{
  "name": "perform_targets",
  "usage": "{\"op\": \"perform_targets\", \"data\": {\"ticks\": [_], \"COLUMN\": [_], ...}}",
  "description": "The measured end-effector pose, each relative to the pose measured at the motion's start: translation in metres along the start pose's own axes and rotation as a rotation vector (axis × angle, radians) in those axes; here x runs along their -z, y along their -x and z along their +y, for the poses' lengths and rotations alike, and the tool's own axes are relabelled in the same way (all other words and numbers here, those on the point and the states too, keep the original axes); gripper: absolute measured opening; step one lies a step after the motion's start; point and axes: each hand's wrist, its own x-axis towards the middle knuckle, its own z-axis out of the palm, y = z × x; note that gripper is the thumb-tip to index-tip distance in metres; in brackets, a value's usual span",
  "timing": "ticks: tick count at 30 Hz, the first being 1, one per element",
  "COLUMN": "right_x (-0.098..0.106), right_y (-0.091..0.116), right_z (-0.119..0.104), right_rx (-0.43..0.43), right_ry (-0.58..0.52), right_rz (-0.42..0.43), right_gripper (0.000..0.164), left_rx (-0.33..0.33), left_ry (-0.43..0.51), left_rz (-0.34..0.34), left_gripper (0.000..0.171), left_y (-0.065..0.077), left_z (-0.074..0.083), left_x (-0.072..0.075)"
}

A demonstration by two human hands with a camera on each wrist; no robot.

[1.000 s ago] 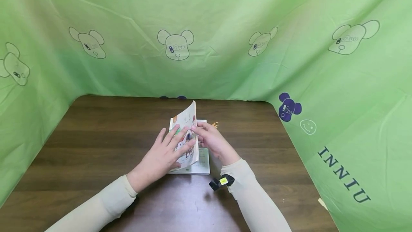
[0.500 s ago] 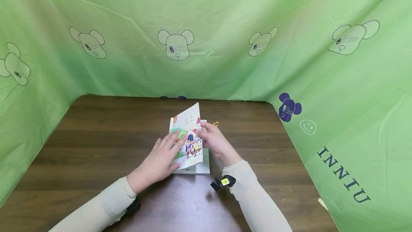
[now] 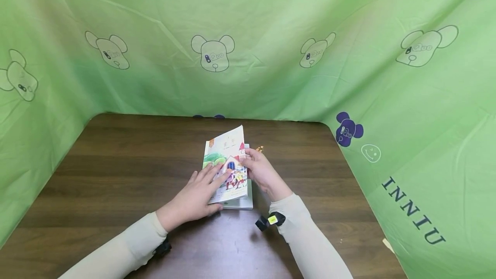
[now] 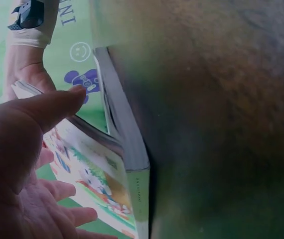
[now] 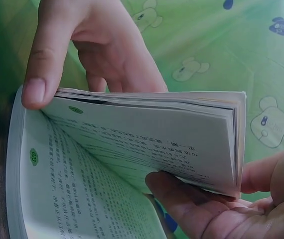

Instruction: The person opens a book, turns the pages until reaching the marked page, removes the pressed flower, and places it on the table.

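Note:
A paperback book (image 3: 228, 143) with a colourful illustrated cover lies on the table, partly open. Its front cover and a bundle of pages stand up at a slant over the remaining pages. My right hand (image 3: 265, 173) pinches this raised bundle by its right edge, and the right wrist view shows printed text (image 5: 152, 129) on the inner page. Across the cover reaches my left hand (image 3: 195, 197), its fingers extended and spread. In the left wrist view, the left thumb (image 4: 57, 104) is at the book's near edge, beside the spine (image 4: 139, 199).
Brown wood-patterned table (image 3: 116, 175) surrounds the book. Just behind the right hand shows a small orange-and-white object (image 3: 259, 149). Green cloth (image 3: 271, 89) printed with bear heads encloses the back and sides. A black wrist device (image 3: 270, 221) sits on the right sleeve.
The raised cover and pages have tilted down toward the right, so more of the cover faces up. The right hand has shifted slightly right with them; the left hand stays over the cover.

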Motion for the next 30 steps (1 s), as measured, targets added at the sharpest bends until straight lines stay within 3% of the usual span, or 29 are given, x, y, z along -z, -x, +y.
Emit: {"op": "perform_targets", "data": {"ticks": [14, 30], "right_x": [0.008, 0.027], "right_y": [0.000, 0.004], "right_z": [0.009, 0.018], "right_rx": [-0.008, -0.043], "right_ry": [0.008, 0.053], "right_rz": [0.029, 0.062], "right_gripper": [0.045, 0.058], "left_rx": [-0.166, -0.163], "left_ry": [-0.051, -0.143], "left_rz": [-0.008, -0.065], "left_gripper": [0.080, 0.072], "left_y": [-0.004, -0.007], "left_z": [0.000, 0.002], "left_x": [-0.006, -0.009]}}
